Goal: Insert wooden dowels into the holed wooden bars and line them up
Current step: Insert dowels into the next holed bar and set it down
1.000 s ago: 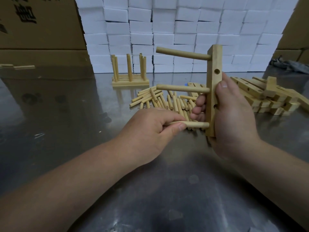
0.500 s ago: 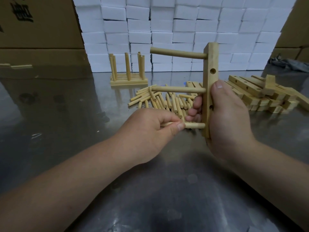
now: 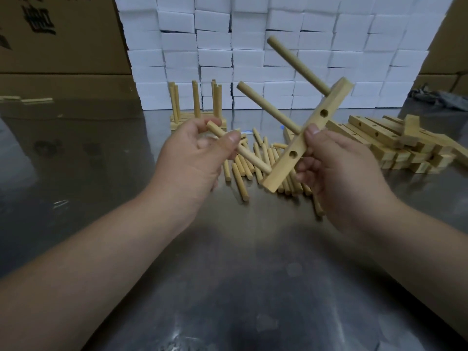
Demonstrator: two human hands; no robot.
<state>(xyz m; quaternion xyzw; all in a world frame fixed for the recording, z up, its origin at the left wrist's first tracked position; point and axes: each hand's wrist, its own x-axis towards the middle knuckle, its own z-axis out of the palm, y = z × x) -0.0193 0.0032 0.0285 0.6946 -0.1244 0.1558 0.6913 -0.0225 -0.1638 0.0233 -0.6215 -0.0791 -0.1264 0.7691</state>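
My right hand (image 3: 339, 173) grips a holed wooden bar (image 3: 307, 136), tilted with its top leaning right. Three dowels stick out of the bar to the upper left: the top dowel (image 3: 298, 65), the middle dowel (image 3: 268, 107) and the lowest dowel (image 3: 240, 150). My left hand (image 3: 195, 158) pinches that lowest dowel between thumb and fingers. Two holes in the bar's face show empty. Loose dowels (image 3: 258, 163) lie in a pile on the metal table under the bar. Several finished bars with upright dowels (image 3: 195, 107) stand at the back.
A heap of holed bars (image 3: 395, 143) lies to the right on the metal table (image 3: 228, 287). White boxes (image 3: 253, 46) are stacked along the back, with cardboard cartons (image 3: 63, 46) on the left and a grey cloth (image 3: 440, 97) at far right.
The bar has tilted from upright to leaning right and risen. My left hand has lifted with the lowest dowel, which now slants up-left instead of lying level.
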